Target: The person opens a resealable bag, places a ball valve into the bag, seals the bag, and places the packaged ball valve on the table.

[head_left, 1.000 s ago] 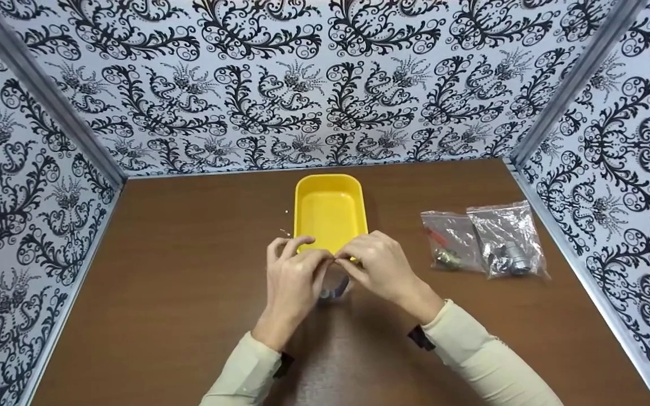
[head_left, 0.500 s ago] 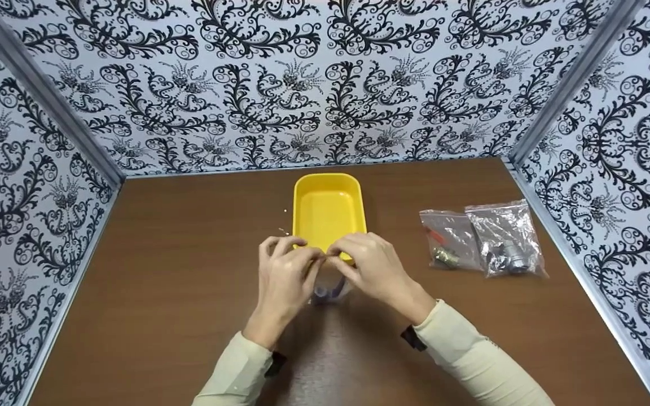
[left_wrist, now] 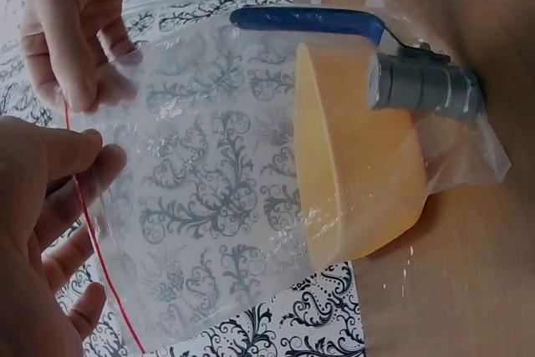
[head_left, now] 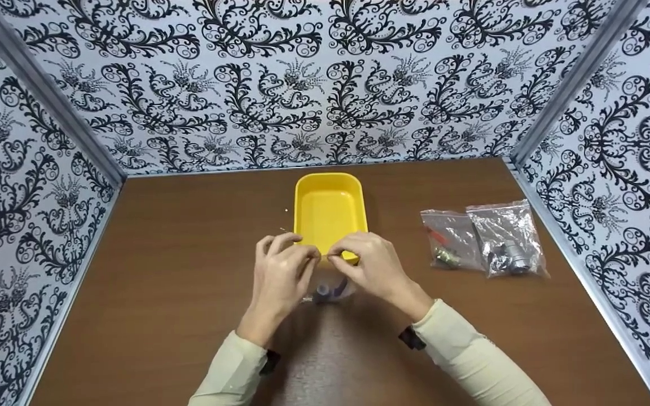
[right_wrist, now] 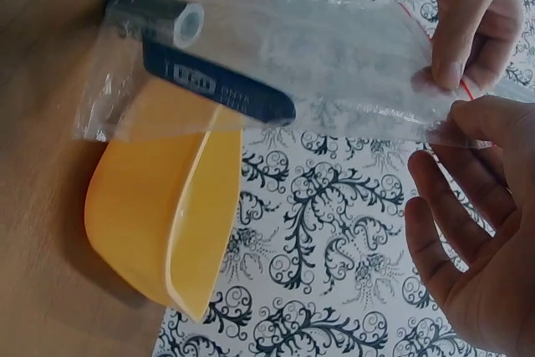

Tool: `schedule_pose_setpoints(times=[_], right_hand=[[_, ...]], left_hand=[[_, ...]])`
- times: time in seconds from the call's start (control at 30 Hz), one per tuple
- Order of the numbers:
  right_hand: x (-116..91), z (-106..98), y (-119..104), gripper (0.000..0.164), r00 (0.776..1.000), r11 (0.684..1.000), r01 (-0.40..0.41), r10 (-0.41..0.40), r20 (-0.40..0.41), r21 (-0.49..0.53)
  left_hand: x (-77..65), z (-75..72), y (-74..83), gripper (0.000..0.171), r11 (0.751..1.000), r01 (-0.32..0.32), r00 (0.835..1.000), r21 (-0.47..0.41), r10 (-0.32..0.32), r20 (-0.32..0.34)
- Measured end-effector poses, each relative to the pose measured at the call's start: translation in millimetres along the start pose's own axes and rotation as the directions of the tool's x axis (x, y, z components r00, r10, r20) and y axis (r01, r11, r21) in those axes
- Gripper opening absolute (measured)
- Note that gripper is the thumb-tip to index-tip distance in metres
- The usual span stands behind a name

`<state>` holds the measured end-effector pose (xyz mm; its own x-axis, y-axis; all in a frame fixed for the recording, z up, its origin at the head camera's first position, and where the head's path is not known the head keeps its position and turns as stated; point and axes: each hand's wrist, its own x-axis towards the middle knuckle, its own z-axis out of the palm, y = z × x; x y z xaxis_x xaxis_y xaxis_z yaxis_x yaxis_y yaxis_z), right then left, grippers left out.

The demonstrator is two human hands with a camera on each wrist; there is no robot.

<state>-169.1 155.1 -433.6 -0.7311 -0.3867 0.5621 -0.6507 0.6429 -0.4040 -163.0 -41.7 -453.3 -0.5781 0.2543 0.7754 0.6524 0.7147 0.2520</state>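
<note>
A clear zip bag (left_wrist: 201,148) with a red line along its mouth hangs upright between both hands. Inside, at its bottom, lies a ball valve (left_wrist: 430,85) with a grey body and a blue lever handle (right_wrist: 213,85). My left hand (head_left: 280,276) pinches the bag's mouth between thumb and fingers. Close beside it, my right hand (head_left: 373,268) pinches the same edge, its other fingers loosely bent in the right wrist view. Just beyond the bag stands a yellow tray (head_left: 329,211), partly seen through the plastic in both wrist views.
Two more zip bags lie on the brown table (head_left: 189,270) at the right: one with brass-coloured and red parts (head_left: 448,242), one with grey fittings (head_left: 510,248). Small white bits (left_wrist: 407,265) lie left of the tray. Patterned walls (head_left: 325,84) enclose the back and sides.
Both hands have shifted slightly left with the bag. The left hand has moved further, so a small gap now shows between the fingertips.
</note>
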Motion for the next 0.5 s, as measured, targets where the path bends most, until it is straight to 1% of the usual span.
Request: schedule_pose_setpoints(times=[0.1, 0.27, 0.4, 0.5], right_hand=[[0.5, 0.8, -0.8, 0.009, 1.0, 1.0, -0.003, 0.003, 0.005, -0.004], [0.3, 0.5, -0.2, 0.007, 1.0, 1.0, -0.011, 0.011, 0.002, -0.013], [0.5, -0.3, -0.1, 0.006, 1.0, 1.0, -0.003, 0.003, -0.004, -0.021], [0.7, -0.4, 0.1, 0.007, 1.0, 1.0, 0.009, -0.009, -0.003, -0.025]], left_hand=[[-1.6, 1.7, -0.8, 0.006, 1.0, 0.01, 1.0, 0.01, -0.01, 0.007], [-3.5, 2.2, -5.7, 0.007, 0.999, 0.053, 0.998, -0.003, -0.053, 0.029], [-3.5, 1.3, -8.1, 0.007, 0.999, 0.05, 0.998, 0.012, -0.05, 0.049], [-4.0, 0.5, -9.9, 0.007, 0.999, 0.041, 0.998, 0.005, -0.041, 0.049]])
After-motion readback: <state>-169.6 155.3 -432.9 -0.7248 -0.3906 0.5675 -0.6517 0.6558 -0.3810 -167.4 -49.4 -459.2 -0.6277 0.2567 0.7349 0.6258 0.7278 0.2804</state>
